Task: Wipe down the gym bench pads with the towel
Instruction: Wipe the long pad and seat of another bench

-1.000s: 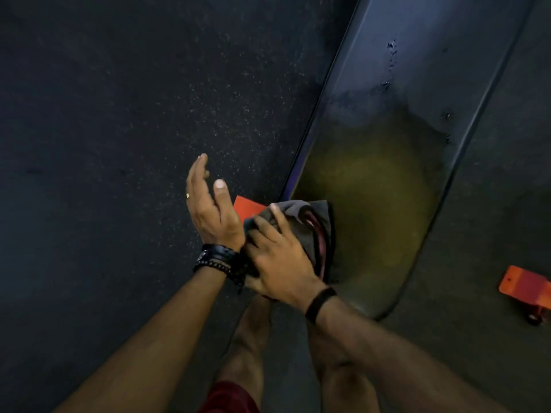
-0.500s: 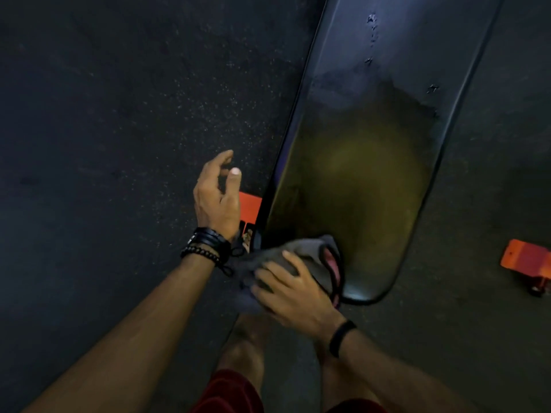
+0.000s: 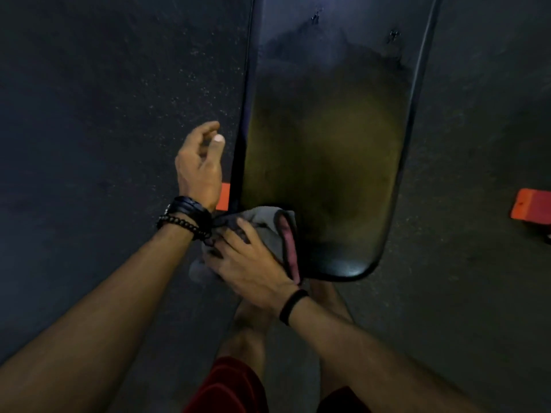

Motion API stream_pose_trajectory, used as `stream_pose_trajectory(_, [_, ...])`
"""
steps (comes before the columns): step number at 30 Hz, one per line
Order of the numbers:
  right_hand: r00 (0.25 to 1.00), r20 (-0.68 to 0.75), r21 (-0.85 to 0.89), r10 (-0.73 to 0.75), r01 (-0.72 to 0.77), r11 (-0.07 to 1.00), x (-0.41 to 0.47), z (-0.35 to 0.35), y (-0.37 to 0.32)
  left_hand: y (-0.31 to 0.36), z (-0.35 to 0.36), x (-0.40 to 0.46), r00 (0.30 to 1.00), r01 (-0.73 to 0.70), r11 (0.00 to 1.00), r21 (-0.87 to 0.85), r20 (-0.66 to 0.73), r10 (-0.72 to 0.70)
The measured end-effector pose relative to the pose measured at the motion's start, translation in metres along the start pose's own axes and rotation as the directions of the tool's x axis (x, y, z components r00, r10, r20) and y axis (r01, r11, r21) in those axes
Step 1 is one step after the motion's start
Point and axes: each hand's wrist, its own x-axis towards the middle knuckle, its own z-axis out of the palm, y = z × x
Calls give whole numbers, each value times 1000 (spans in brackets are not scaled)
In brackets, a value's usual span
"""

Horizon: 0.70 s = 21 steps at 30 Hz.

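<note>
A long black bench pad (image 3: 328,138) runs from the top of the view down to a rounded near end in front of me. A grey towel (image 3: 265,225) with a pink edge lies bunched over the pad's near left corner. My right hand (image 3: 247,260) presses flat on the towel, fingers spread across it. My left hand (image 3: 199,165) hovers just left of the pad's edge, fingers loosely curled and holding nothing; dark bracelets ring its wrist.
Dark speckled rubber floor (image 3: 104,114) surrounds the bench. An orange bench foot (image 3: 530,210) shows at the right edge, and another orange part (image 3: 223,196) peeks out behind my left wrist. My bare legs and red shorts (image 3: 229,386) stand below the pad's end.
My right hand has slid the towel down toward the pad's near left corner. My left hand has curled its fingers and stayed beside the pad's edge. The view has swung so the pad looks more upright.
</note>
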Motion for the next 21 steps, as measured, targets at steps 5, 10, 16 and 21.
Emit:
stream_pose_trajectory(5, [995,-57,15,87,-86,996,-153,10,58,3,11,4,999,-5,1000,19,42,4])
stream_pose_trajectory(10, [614,-260,387,745,-640,663,-117,-25,145,4,33,-7,996,60,998,18,60,-61])
stream_pose_trajectory(16, [290,-351,391,890,-819,421,-19,-61,212,4,56,-19,976,218,967,135,-35,-215])
stream_pose_trajectory(21, [628,-166,303,760,-701,646,-124,-12,40,5,61,-22,977,193,924,331,-156,-149])
